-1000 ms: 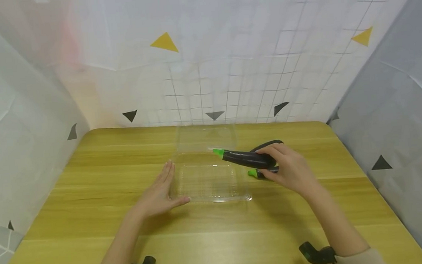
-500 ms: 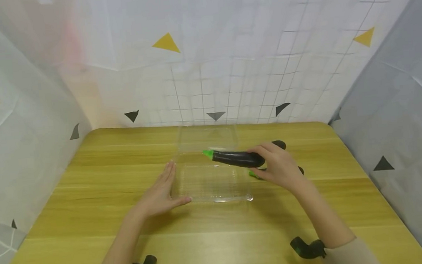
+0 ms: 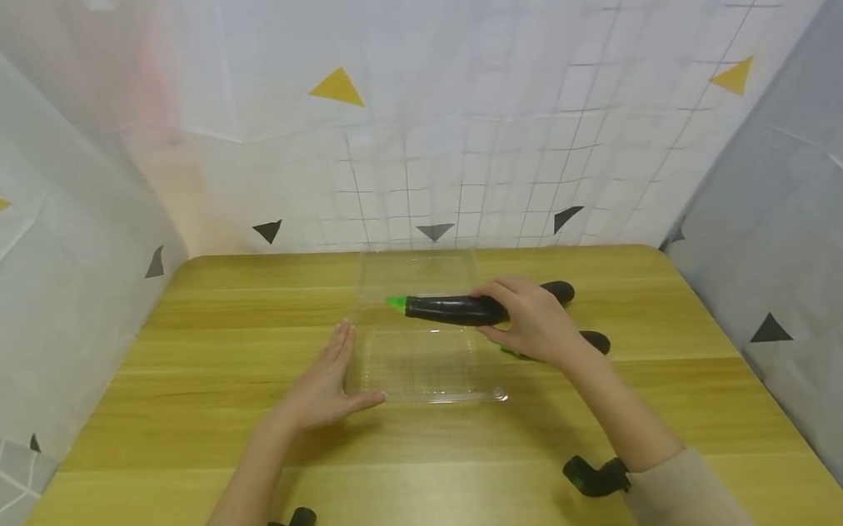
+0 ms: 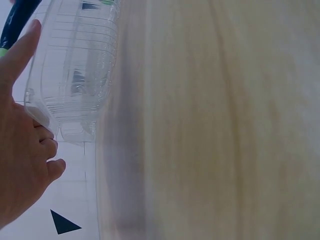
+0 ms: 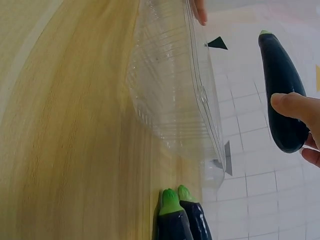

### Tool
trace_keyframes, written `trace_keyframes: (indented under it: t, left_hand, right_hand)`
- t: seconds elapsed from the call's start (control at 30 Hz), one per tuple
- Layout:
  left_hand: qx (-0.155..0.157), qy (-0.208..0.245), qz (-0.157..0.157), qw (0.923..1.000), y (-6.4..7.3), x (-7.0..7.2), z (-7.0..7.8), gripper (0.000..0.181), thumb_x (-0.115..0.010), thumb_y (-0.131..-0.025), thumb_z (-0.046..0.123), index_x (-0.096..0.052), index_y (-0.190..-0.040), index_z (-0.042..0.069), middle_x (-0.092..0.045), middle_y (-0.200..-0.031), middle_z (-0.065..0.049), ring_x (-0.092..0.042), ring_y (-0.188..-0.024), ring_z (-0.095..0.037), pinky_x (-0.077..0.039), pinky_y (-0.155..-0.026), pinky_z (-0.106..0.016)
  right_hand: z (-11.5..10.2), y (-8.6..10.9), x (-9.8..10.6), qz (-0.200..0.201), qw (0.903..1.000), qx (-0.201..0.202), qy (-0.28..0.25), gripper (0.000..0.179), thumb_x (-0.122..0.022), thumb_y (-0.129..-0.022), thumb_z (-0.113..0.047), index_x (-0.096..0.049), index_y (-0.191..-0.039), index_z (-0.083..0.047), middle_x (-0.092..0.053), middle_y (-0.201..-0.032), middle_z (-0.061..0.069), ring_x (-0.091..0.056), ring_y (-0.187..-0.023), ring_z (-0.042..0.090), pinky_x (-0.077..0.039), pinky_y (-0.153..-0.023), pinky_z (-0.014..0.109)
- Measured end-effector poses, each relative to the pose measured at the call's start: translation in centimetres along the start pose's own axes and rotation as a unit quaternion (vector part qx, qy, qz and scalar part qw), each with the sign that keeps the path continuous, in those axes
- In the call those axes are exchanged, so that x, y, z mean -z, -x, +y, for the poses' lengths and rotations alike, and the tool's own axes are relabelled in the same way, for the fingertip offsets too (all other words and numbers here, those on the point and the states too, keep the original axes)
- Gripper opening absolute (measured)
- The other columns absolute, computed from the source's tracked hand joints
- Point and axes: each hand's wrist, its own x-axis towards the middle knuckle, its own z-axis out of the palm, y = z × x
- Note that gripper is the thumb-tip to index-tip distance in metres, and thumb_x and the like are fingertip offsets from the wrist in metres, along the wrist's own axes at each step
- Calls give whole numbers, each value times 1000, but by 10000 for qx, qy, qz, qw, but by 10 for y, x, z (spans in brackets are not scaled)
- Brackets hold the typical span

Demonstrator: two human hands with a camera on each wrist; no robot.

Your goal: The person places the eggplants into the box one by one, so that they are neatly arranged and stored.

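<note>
A glossy dark eggplant (image 3: 448, 309) with a green stem hangs above a clear plastic clamshell container (image 3: 433, 399). My right hand (image 3: 535, 320) grips its thick end between thumb and fingers, the stem pointing left. The container stands on the table with its lid (image 3: 418, 273) laid back towards the wall. At its left side, my left hand (image 3: 320, 389) rests against the rim with fingers extended and thumb along the front corner. In the left wrist view, the thumb lies straight beside the container wall (image 4: 80, 60), and the fingertips touch the rim's far side.
To the right of the container lie two more eggplants, one farther back (image 3: 558, 291) and one nearer (image 3: 596, 341), both partly hidden by my right hand. A wood-grain table (image 3: 442, 495) supports everything. White sheeting with triangles (image 3: 334, 87) encloses the back and sides.
The right hand has carried the eggplant leftwards, from the container's right side to over its middle. More of the two lying eggplants shows behind it. The left hand stays against the container.
</note>
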Motion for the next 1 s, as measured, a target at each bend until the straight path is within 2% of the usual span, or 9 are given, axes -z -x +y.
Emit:
trace_keyframes:
  t: [0.2, 0.37, 0.7, 1.0]
  left_hand:
    - [-11, -25, 0, 10000, 0, 0, 1, 114, -65, -82, 61, 2, -153, 2, 8, -160, -14, 3, -146, -26, -13, -115, -47]
    - [-6, 36, -22, 10000, 0, 1, 1, 114, -66, -82, 60, 2, -153, 2, 8, -160, -14, 3, -146, -26, -11, -116, -46]
    - [-32, -39, -13, 10000, 0, 2, -2, 120, -54, -78, 77, 3, -153, 2, 9, -160, -14, 4, -146, -24, -11, -116, -45]
    - [-62, -6, -53, 10000, 0, 2, -3, 115, -62, -82, 66, 2, -153, 2, 10, -160, -12, 7, -146, -21, -8, -116, -43]
  right_hand:
    - [-2, -4, -5, 1, 10000, 32, -67, 51, -87, -68, -19, -65, -113, -12, -65, -102, 4, -62, -91, 22, -54, -74, 39]
    - [-3, -7, -11, -70, 9999, 24, -119, 51, -87, -70, -19, -64, -115, -12, -65, -105, 4, -62, -95, 23, -54, -78, 40]
    - [0, -9, -40, -341, 9991, -39, -231, 49, -86, -72, -21, -65, -115, -12, -65, -109, 4, -61, -100, 24, -54, -81, 39]
    - [-1, -6, -67, -720, 9973, -82, -92, 48, -86, -72, -21, -65, -116, -12, -64, -108, 4, -63, -96, 23, -55, -77, 37]
